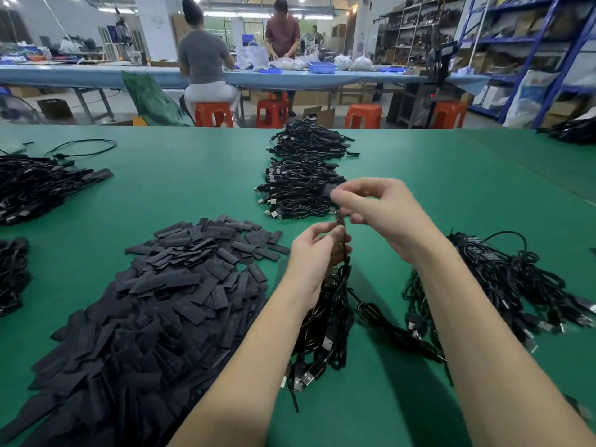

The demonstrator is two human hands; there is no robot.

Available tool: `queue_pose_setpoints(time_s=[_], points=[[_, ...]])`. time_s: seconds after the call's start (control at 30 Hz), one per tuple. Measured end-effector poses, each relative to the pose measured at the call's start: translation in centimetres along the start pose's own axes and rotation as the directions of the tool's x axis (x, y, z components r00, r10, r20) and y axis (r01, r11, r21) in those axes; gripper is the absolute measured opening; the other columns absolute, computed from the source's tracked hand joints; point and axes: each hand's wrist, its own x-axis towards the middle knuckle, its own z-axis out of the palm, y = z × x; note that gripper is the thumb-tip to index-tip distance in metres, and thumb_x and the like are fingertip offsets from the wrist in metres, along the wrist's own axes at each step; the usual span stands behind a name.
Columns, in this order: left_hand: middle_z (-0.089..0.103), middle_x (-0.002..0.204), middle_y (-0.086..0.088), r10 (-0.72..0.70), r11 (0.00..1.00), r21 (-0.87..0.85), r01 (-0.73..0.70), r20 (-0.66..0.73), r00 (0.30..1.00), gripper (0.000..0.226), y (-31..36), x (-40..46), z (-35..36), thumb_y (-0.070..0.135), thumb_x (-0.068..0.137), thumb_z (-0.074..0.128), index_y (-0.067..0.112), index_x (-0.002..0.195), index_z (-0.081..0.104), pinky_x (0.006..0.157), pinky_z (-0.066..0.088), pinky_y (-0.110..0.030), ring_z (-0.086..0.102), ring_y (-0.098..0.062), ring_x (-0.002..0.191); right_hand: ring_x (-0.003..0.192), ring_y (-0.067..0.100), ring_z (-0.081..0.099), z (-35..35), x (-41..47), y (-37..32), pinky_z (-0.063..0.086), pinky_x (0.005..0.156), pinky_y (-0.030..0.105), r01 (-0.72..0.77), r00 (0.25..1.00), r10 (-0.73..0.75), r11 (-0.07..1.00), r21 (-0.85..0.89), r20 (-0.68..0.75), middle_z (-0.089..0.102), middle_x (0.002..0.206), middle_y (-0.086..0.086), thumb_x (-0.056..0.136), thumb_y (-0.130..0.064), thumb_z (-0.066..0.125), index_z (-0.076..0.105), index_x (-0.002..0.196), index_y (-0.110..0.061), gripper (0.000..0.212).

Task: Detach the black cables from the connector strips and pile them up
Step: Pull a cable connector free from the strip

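Observation:
My left hand (pixel 317 253) grips the top of a bundle of black cables (pixel 325 324) that hangs from a thin connector strip (pixel 340 221) down to the green table (pixel 200 175). My right hand (pixel 380 211) is just above and to the right, its fingertips pinched on the strip's upper end. USB plugs show at the bundle's lower end. Two neat piles of black cables (pixel 303 188) lie straight ahead beyond my hands. A loose heap of cables (pixel 503 285) lies right of my right forearm.
A large heap of flat black sleeve pieces (pixel 154 311) covers the table to my left. More cable piles (pixel 35 188) lie at the far left edge and another at the far right corner (pixel 574 132). Beyond the table, two people work at a blue bench with orange stools (pixel 362 115).

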Motion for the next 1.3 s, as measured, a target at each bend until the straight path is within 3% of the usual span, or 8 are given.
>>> queue_pose_setpoints(time_s=[0.2, 0.3, 0.57, 0.67, 0.8, 0.97, 1.13, 1.3], points=[[0.068, 0.082, -0.007, -0.039, 0.999, -0.025, 0.040, 0.049, 0.998, 0.007, 0.4, -0.1, -0.6, 0.007, 0.098, 0.062, 0.008, 0.104, 0.063, 0.069, 0.055, -0.021, 0.063, -0.012, 0.064, 0.068, 0.015, 0.064, -2.3, -2.0, 4.6, 0.050, 0.058, 0.021, -0.209, 0.967, 0.231, 0.961, 0.179, -0.112, 0.066, 0.076, 0.003, 0.087, 0.006, 0.066, 0.066, 0.097, -0.014, 0.022], [0.070, 0.087, -0.007, -0.060, 0.998, -0.006, 0.060, 0.087, 0.994, 0.010, 0.5, -0.5, -0.5, 0.008, 0.096, 0.064, 0.009, 0.106, 0.064, 0.071, 0.056, -0.022, 0.064, -0.014, 0.067, 0.063, 0.013, 0.064, -1.6, -2.0, 5.4, 0.051, 0.056, 0.020, -0.247, 0.962, 0.273, 0.905, 0.345, -0.028, 0.064, 0.073, 0.004, 0.087, 0.008, 0.065, 0.062, 0.087, -0.011, 0.019], [0.072, 0.084, -0.004, -0.059, 0.997, -0.045, 0.066, 0.143, 0.988, 0.007, 0.6, -0.4, -0.7, 0.006, 0.096, 0.062, 0.010, 0.100, 0.067, 0.067, 0.056, -0.022, 0.064, -0.014, 0.067, 0.072, 0.017, 0.060, -2.0, -2.5, 6.3, 0.053, 0.061, 0.020, -0.321, 0.935, 0.262, 0.914, 0.250, 0.240, 0.067, 0.082, 0.008, 0.086, 0.011, 0.067, 0.059, 0.081, -0.012, 0.024], [0.072, 0.088, -0.006, -0.055, 0.995, -0.070, 0.068, 0.172, 0.984, 0.008, 0.7, -0.4, -0.9, 0.007, 0.096, 0.061, 0.009, 0.101, 0.067, 0.066, 0.056, -0.022, 0.065, -0.014, 0.070, 0.068, 0.009, 0.065, -2.3, -2.7, 6.2, 0.053, 0.063, 0.021, -0.362, 0.908, 0.249, 0.872, 0.330, 0.337, 0.072, 0.080, 0.002, 0.089, -0.008, 0.073, 0.069, 0.089, -0.011, 0.004], [0.074, 0.094, -0.002, -0.077, 0.997, -0.011, 0.081, 0.204, 0.976, 0.009, 0.6, -0.4, -1.0, 0.012, 0.095, 0.064, 0.014, 0.102, 0.070, 0.073, 0.055, -0.021, 0.064, -0.011, 0.071, 0.061, 0.005, 0.062, -2.7, -2.6, 6.5, 0.049, 0.060, 0.019, -0.358, 0.929, 0.303, 0.883, 0.305, 0.212, 0.068, 0.072, -0.006, 0.065, -0.040, 0.088, 0.076, 0.095, -0.013, 0.042], [0.074, 0.095, -0.002, -0.085, 0.996, -0.005, 0.088, 0.214, 0.973, 0.013, 0.5, -0.4, -1.1, 0.013, 0.093, 0.067, 0.014, 0.106, 0.071, 0.075, 0.054, -0.021, 0.063, -0.011, 0.074, 0.072, 0.014, 0.070, -2.7, -2.5, 6.8, 0.053, 0.058, 0.019, -0.355, 0.931, 0.296, 0.874, 0.333, 0.215, 0.064, 0.079, 0.009, 0.059, -0.030, 0.092, 0.076, 0.078, -0.022, 0.027], [0.074, 0.096, -0.006, -0.081, 0.994, -0.051, 0.094, 0.211, 0.974, 0.015, 0.5, -0.2, -1.2, 0.011, 0.093, 0.066, 0.008, 0.106, 0.072, 0.071, 0.055, -0.020, 0.065, -0.011, 0.076, 0.082, 0.016, 0.074, -2.7, -2.6, 6.6, 0.056, 0.065, 0.019, -0.337, 0.941, 0.283, 0.758, 0.558, 0.184, 0.078, 0.100, 0.006, 0.061, -0.014, 0.086, 0.071, 0.111, -0.010, 0.052], [0.071, 0.083, -0.003, -0.105, 0.992, -0.044, 0.119, 0.246, 0.964, 0.035, 0.8, -0.4, -1.1, 0.015, 0.079, 0.071, 0.000, 0.111, 0.070, 0.066, 0.052, -0.017, 0.061, -0.009, 0.069, 0.092, 0.015, 0.073, -4.0, -2.6, 6.2, 0.057, 0.074, 0.019, -0.166, 0.984, 0.153, 0.623, 0.764, 0.089, 0.077, 0.104, 0.005, 0.072, -0.005, 0.078, 0.081, 0.089, -0.019, 0.022]])
